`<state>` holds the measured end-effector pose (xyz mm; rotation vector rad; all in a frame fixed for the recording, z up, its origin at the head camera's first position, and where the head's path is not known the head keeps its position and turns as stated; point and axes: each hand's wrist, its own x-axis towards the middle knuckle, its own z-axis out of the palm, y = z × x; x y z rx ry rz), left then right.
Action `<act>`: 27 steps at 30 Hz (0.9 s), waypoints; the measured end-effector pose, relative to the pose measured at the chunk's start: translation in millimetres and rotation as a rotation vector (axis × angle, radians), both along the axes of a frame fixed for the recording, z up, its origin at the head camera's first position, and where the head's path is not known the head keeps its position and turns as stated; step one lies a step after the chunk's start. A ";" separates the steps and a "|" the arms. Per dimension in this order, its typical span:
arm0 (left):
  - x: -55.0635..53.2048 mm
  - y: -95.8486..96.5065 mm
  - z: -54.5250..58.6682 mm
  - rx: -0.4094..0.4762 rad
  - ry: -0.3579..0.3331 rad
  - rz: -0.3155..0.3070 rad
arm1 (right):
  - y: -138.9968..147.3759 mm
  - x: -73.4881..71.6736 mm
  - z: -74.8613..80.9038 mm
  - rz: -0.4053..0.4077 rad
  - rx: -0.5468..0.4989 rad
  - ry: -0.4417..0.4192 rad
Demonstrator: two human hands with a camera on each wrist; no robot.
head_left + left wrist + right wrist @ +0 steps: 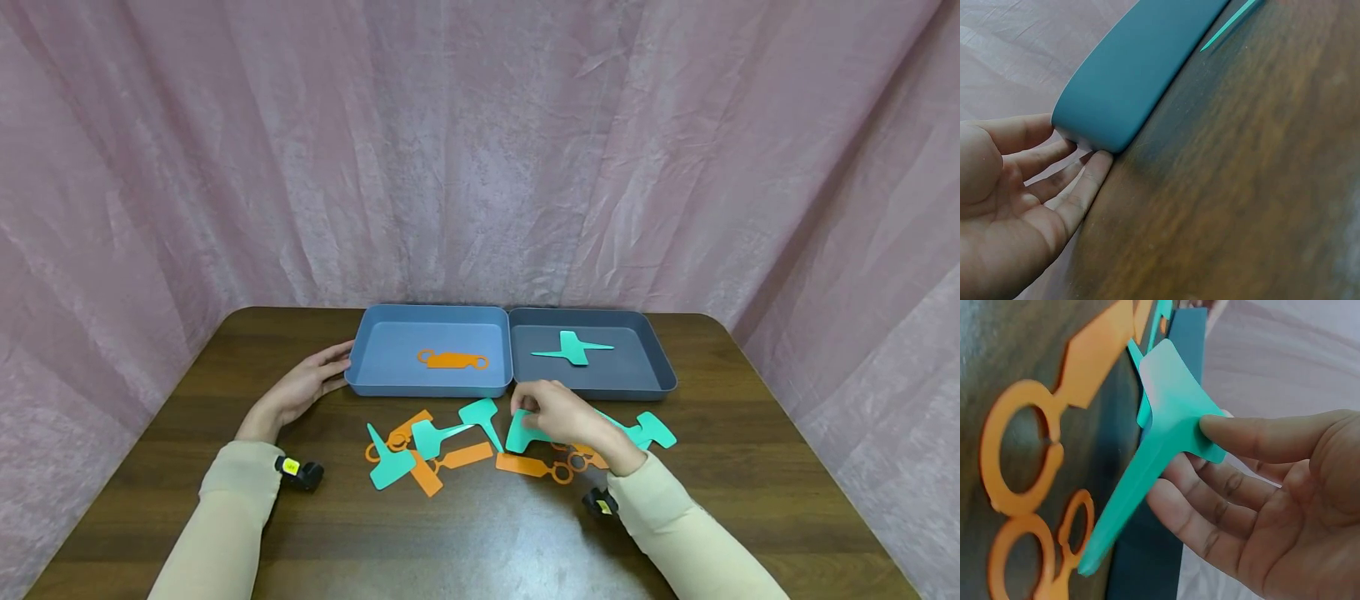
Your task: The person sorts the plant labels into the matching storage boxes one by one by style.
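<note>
My right hand (pixel 561 412) pinches a green T-shaped plant label (pixel 1169 412) between thumb and fingers, just in front of the dark grey tray (pixel 637 358). In the right wrist view its pointed stem slants down over the orange tags. The fingers of my left hand (pixel 306 385) extend to the left side of the blue tray (pixel 390 346), with fingertips at its corner in the left wrist view. Orange ring-ended tags (pixel 453 361) lie in the blue tray. Crossed green labels (pixel 573 350) lie in the grey one.
On the wooden table (pixel 450 550), a loose cluster of green labels (pixel 392 471) and orange tags (pixel 522 465) spreads before the trays, some overlapping. More green labels (pixel 654 429) lie right of my right hand. A pink curtain (pixel 480 167) hangs behind the table.
</note>
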<state>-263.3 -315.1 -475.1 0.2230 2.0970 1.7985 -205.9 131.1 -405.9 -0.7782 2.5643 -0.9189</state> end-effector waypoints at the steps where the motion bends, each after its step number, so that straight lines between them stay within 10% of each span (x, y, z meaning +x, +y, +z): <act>1: 0.0 0.1 0.2 0.000 0.000 -0.001 | 1.0 -0.7 1.2 -0.003 -0.008 0.000; 27: 1.0 0.1 -1.8 -0.006 0.018 -0.011 | 35.5 -12.3 25.2 -0.051 -0.085 -0.012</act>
